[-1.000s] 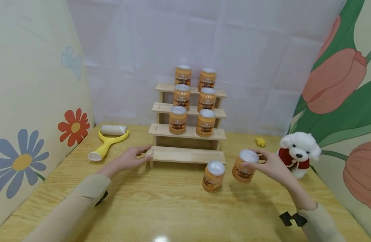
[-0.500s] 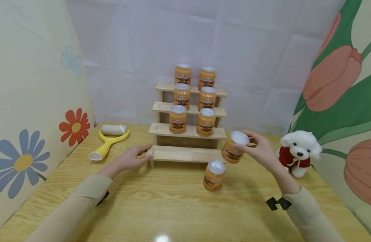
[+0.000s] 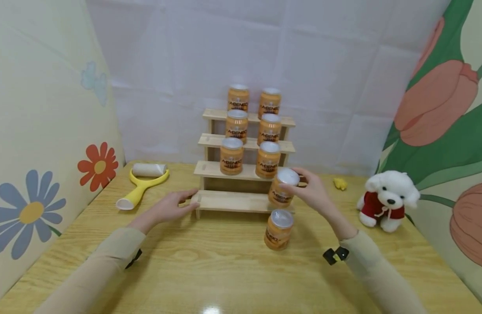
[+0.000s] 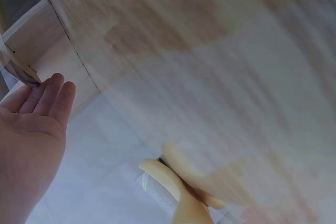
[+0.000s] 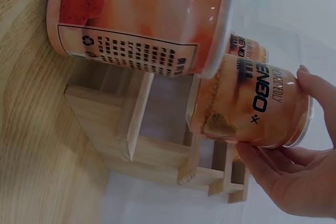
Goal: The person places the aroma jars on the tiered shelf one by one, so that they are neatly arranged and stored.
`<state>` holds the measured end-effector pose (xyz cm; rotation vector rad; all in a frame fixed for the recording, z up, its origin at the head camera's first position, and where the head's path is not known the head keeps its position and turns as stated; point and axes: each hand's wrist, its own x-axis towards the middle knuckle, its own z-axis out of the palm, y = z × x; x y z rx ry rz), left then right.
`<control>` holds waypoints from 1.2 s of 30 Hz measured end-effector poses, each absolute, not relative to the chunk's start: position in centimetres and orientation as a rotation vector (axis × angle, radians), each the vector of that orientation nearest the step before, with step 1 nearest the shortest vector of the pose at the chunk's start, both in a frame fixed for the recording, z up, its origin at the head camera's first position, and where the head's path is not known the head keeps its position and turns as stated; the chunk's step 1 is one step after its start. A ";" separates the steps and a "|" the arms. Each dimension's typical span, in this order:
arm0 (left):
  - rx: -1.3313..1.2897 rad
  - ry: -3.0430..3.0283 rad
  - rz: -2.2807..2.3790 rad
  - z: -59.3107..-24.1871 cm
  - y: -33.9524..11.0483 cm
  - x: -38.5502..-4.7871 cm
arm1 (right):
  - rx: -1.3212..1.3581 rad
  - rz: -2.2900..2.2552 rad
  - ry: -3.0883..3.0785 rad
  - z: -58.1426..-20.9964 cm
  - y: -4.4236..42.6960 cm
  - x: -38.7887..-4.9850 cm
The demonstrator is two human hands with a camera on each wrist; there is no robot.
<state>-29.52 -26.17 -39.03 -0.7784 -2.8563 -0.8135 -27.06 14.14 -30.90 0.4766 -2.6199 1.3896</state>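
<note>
My right hand [image 3: 313, 192] grips an orange can [image 3: 282, 192] with a silvery lid, thumb and fingers on opposite sides near the top. It is nearly upright over the right end of the lowest step of a stepped wooden rack [image 3: 233, 201]; I cannot tell whether its base touches the wood. A second orange can [image 3: 278, 231] stands on the table in front of that end, large in the right wrist view. My left hand [image 3: 168, 207] holds the lowest step's left end, thumb toward the front and fingers behind; the left wrist view shows its fingertips at the board [image 4: 23, 72].
Pairs of matching cans [image 3: 231, 159] stand on the three upper steps. A yellow-handled lint roller [image 3: 140, 185] lies left on the table. At right are a white plush dog [image 3: 390, 198] in red and a small yellow object [image 3: 340, 183]. A white cloth [image 3: 323, 87] hangs behind.
The right hand has carried its can leftward and upward from the table at right to the lowest step's right end. My left hand and the other cans have stayed in place.
</note>
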 end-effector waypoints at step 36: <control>-0.797 -2.856 -0.834 -38.9 -26.1 -29.5 | 0.643 1.526 -2.570 -33.9 11.3 -30.1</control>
